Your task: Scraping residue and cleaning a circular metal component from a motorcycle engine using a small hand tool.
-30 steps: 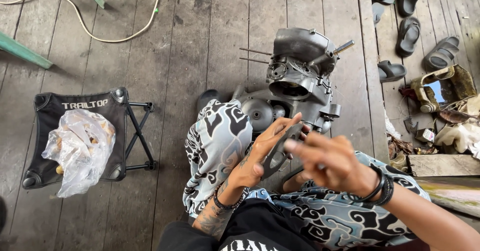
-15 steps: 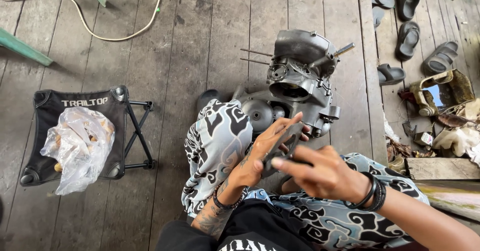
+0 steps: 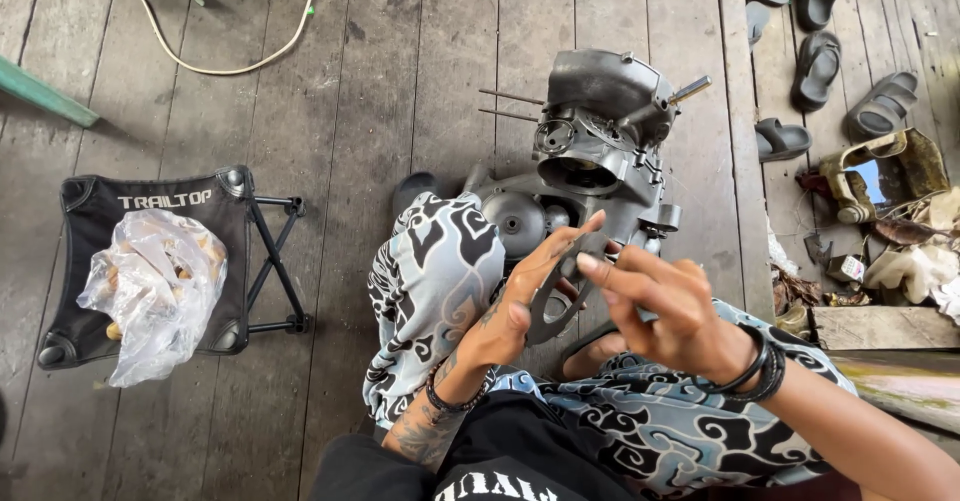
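Two hands meet over your lap, just near of the grey engine casing point(image 3: 600, 151) on the wooden floor point(image 3: 400, 81). Your left hand point(image 3: 520, 301), palm up with fingers pointing far and right, supports a flat dark gasket point(image 3: 549, 306) whose long axis runs near to far. Your right hand point(image 3: 655, 306) reaches leftward, fingertips pinching the gasket's far edge.

Grey engine point(image 3: 600, 151), black-and-white swirl-patterned trousers point(image 3: 430, 291), black folding stool point(image 3: 150, 251), weathered grey-brown floorboards point(image 3: 400, 81).
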